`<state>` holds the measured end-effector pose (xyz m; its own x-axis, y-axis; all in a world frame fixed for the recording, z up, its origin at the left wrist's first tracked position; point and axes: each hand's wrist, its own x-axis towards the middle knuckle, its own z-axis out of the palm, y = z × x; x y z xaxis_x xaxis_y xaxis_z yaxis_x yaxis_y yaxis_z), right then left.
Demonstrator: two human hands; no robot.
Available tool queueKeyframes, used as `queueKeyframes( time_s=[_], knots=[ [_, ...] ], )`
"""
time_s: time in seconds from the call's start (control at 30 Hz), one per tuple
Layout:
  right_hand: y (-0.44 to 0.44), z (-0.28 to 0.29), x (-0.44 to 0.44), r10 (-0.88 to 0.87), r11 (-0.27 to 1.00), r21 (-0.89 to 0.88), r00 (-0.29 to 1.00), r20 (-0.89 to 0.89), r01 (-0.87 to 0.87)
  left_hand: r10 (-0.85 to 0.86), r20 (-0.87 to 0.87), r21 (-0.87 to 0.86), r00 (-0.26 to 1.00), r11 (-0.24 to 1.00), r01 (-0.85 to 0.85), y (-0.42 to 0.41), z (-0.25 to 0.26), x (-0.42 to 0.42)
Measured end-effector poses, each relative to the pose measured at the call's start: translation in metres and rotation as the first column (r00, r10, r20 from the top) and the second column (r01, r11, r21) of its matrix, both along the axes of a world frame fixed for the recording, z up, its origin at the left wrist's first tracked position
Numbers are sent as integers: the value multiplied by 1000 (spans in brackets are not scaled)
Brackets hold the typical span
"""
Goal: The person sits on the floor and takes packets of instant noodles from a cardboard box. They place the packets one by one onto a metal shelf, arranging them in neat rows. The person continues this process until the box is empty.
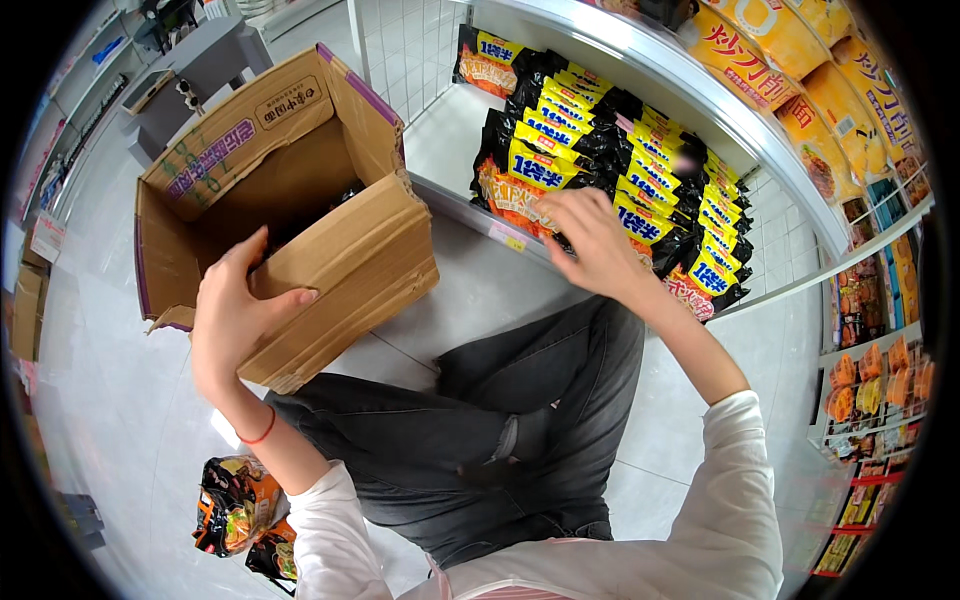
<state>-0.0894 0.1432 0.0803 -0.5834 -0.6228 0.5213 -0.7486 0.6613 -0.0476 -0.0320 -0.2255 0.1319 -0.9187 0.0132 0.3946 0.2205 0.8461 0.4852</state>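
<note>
My left hand [240, 304] straddles the near rim of an open cardboard box [337, 292], thumb on the outer side and fingers over the inside. Dark packets [352, 192], mostly in shadow, lie in the box. My right hand [596, 244] hovers at, or lightly touches, the front of a row of black and yellow food packets [544, 161] on the low shelf. Its fingers are bent, apart from the thumb, with nothing seen between them. More such packets [646, 217] stand upright in rows to the right.
The shelf's front edge [480, 225] carries a price label [507, 237]. A wire side panel [416, 60] bounds it on the left. Yellow packs [825, 112] fill the shelf above. My crossed legs [450, 427] are on the tiled floor; black and orange noodle packs [238, 502] lie at left.
</note>
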Motion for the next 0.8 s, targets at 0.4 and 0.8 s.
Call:
queueKeyframes(
  time_s=[0.4, 0.8],
  knots=[
    [-96, 18, 39, 386, 909, -130, 918, -91, -395, 237, -138, -340, 962, 901, -270, 8, -47, 5],
    [-129, -1, 49, 110, 983, 118, 963, 244, -142, 184, -201, -202, 962, 953, -224, 59, -73, 76]
  ],
)
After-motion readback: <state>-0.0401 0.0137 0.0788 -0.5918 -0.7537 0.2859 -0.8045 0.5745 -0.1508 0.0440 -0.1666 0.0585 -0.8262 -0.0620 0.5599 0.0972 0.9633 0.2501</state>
